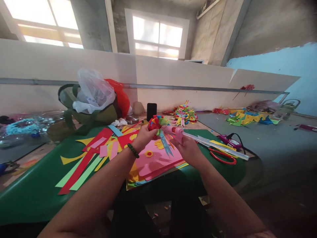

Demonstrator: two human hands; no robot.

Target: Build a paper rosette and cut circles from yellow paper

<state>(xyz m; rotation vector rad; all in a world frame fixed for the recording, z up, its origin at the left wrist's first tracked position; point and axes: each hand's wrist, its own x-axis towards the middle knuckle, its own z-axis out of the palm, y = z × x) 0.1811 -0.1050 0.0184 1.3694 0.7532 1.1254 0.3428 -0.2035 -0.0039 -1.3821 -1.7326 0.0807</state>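
My left hand (146, 135), with a dark beaded bracelet on the wrist, is closed on a multicoloured paper flower (156, 122) with a blue strip hanging from it. In my right hand (189, 148) is a pink hot glue gun (173, 131), its nozzle end close to the flower. A long clear glue stick (218, 145) sticks out of the gun's back toward the right. Below both hands lies a stack of pink paper (151, 167) with small yellow paper flowers on top. Red-handled scissors (223, 158) rest beside my right hand, partly under the glue stick.
Cut paper strips (85, 168) spread over the green mat (32, 198) at left. Behind stand a green bag (104, 114) with plastic bags, a black phone (152, 111) and a colourful paper ball (185, 114). A purple device with a cord (230, 141) lies at right.
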